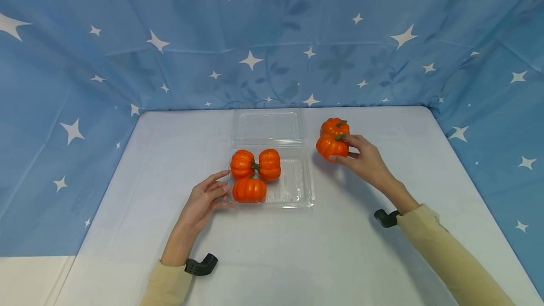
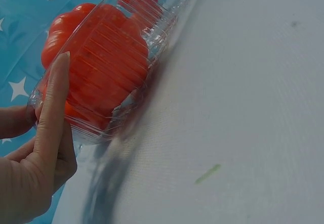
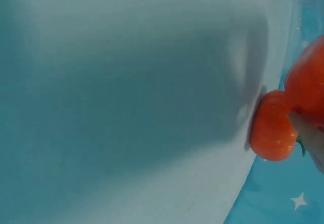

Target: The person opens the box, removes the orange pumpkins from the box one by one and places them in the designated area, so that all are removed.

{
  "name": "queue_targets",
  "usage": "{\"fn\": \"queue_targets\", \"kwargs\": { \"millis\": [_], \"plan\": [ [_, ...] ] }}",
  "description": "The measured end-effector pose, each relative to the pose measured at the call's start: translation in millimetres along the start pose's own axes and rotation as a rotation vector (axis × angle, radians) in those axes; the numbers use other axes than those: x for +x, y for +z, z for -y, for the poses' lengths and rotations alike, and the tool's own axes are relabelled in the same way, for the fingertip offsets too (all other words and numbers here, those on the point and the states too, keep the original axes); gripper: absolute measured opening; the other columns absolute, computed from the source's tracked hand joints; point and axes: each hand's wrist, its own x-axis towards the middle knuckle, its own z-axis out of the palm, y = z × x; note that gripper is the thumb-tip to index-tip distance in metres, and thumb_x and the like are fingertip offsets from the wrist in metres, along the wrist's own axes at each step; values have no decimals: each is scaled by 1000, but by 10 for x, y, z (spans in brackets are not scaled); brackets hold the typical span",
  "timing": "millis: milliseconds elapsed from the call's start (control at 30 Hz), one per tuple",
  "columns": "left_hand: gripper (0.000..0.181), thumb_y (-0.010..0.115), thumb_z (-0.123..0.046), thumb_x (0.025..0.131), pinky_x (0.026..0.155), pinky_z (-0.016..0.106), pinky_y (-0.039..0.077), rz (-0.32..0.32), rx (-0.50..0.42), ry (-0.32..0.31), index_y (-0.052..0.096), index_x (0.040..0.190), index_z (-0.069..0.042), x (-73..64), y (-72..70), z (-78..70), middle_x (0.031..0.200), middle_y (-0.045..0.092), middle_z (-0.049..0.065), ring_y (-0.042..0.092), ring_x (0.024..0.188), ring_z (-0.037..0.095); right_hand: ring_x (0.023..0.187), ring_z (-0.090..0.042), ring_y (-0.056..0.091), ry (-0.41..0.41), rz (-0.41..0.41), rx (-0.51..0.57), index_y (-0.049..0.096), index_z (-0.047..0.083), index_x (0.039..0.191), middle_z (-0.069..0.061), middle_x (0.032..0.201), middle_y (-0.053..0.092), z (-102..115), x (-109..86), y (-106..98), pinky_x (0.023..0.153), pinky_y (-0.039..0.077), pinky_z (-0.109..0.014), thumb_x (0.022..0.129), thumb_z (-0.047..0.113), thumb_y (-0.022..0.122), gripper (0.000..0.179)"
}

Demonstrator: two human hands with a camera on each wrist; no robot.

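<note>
Nearest you, your left hand (image 1: 204,202) grips the near left corner of the clear box (image 1: 311,192), thumb along the near wall and fingers at the left one, probably to steady so light a container. Within the box's left part, the front pumpkin (image 1: 249,191) lies closest, with the left pumpkin (image 1: 241,165) and the right pumpkin (image 1: 270,166) just beyond. Their stems all point inward, an arrangement that likely lets the rounded bodies sit close together. To the right of the box, your right hand (image 1: 364,159) pinches the held pumpkin (image 1: 329,148) between thumb and fingers near its stem. Behind it the far pumpkin (image 1: 331,126) rests on the surface (image 1: 297,259), partly hidden. The lid (image 1: 267,126) lies folded back from the box's far edge, which leaves the base accessible from above; a starred cloth (image 1: 191,74) hangs beyond.

Only the head view gives you the whole layout, lid included. The left wrist view adds your thumb against the box's ribbed outer wall, and a green streak (image 2: 208,174) not clearly seen from above. The right wrist view crops the held pumpkin yet shows the far pumpkin's base against the surface; by comparison, the held one seems raised.
</note>
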Motion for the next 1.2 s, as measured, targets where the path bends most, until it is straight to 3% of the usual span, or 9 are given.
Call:
{"fn": "queue_targets", "kwargs": {
  "millis": [400,867,1067,1200],
  "plan": [
    [50,53,-2,104,81,39,66,9,0,7,41,153,-1,0,-1,-11,93,58,0,55,76,11,118,-45,57,-194,-38,-219,59,-11,134,-26,132,51,-111,78,192,99,56,-60,85,14,86,61],
    [51,54,-3,105,83,38,65,2,14,-6,40,154,-2,-29,6,3,93,57,0,55,78,12,127,-45,50,-235,17,-355,51,-8,141,-27,139,42,-82,169,330,107,51,-59,83,14,87,72],
    [51,52,0,105,83,39,66,-1,0,-10,40,154,-2,-20,20,-5,93,58,0,55,78,12,125,-41,50,-323,-41,-474,54,-3,138,-23,135,46,-95,187,357,95,59,-58,78,16,91,73],
    [51,50,1,105,82,39,66,2,6,-16,39,154,-1,-9,20,-13,95,59,1,56,80,11,124,-41,49,-340,-61,-494,54,-2,137,-22,133,48,-109,202,373,88,61,-58,78,17,92,73]
  ]
}}
